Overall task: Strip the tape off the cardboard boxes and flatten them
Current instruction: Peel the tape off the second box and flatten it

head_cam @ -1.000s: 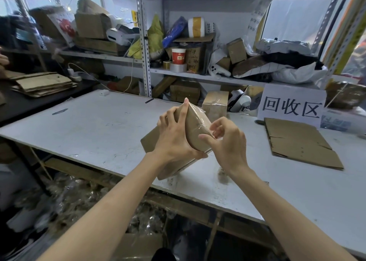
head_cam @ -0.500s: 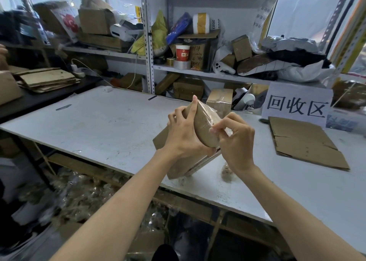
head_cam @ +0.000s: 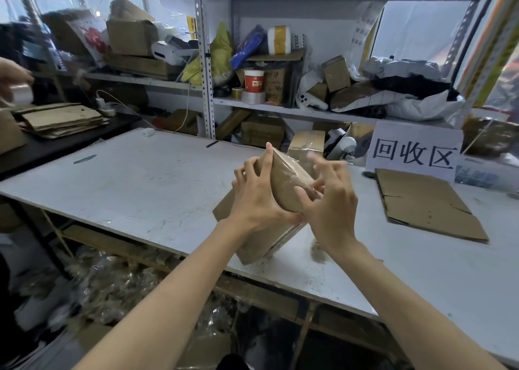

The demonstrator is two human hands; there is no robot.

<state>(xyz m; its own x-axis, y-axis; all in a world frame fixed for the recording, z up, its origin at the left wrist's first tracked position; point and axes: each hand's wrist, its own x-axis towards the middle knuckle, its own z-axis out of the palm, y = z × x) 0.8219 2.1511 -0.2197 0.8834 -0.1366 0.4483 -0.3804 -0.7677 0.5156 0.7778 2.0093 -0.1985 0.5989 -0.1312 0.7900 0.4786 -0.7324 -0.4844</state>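
A brown cardboard box wrapped in clear tape stands tilted on the white table, one lower corner near the front edge. My left hand grips its left side, fingers spread over the top and thumb underneath. My right hand is against the box's right face, its fingertips picking at the clear tape there; the upper fingers are blurred and raised. A flattened cardboard sheet lies to the right on the table. Another taped box stands behind, by the shelf.
A white sign with black characters stands at the table's back right. Metal shelves behind hold boxes, tape rolls and bags. A stack of flattened cardboard lies on a dark table at left, where another person's hand shows.
My right hand's upper fingers have lifted and spread from a closed pinch on the box's right face. The box stays tilted in my left hand. The view has shifted slightly.
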